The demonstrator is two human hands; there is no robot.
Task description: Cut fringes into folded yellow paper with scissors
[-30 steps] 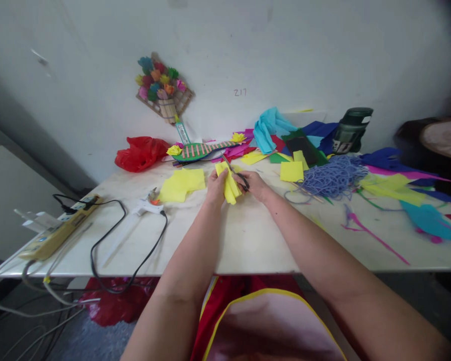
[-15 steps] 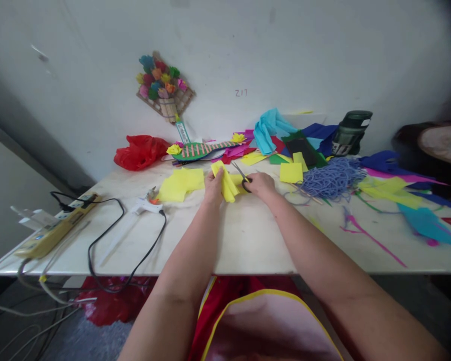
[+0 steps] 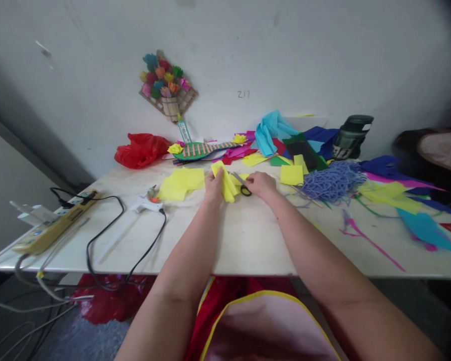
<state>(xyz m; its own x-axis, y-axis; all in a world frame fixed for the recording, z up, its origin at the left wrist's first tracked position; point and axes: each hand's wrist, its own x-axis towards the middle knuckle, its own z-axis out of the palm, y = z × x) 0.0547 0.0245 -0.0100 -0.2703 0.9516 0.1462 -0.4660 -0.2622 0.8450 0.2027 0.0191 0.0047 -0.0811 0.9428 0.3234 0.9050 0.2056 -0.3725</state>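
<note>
My left hand (image 3: 213, 186) grips a folded wad of yellow paper (image 3: 226, 183) just above the white table (image 3: 244, 235). My right hand (image 3: 262, 183) rests on the table to the right of it, fingers on the black handles of small scissors (image 3: 242, 184) that lie flat with the blades pointing toward the paper. A larger yellow sheet (image 3: 181, 183) lies flat to the left of my left hand.
A glue gun (image 3: 145, 202) with a black cord and a power strip (image 3: 50, 227) sit at the left. A red bag (image 3: 141, 149), coloured paper scraps, blue yarn (image 3: 332, 180) and a dark green bottle (image 3: 350, 136) crowd the back and right. A paper-flower craft (image 3: 166, 90) hangs on the wall.
My right hand drew the scissors away from the yellow paper and lowered them flat onto the table. My left hand stayed in place holding the paper.
</note>
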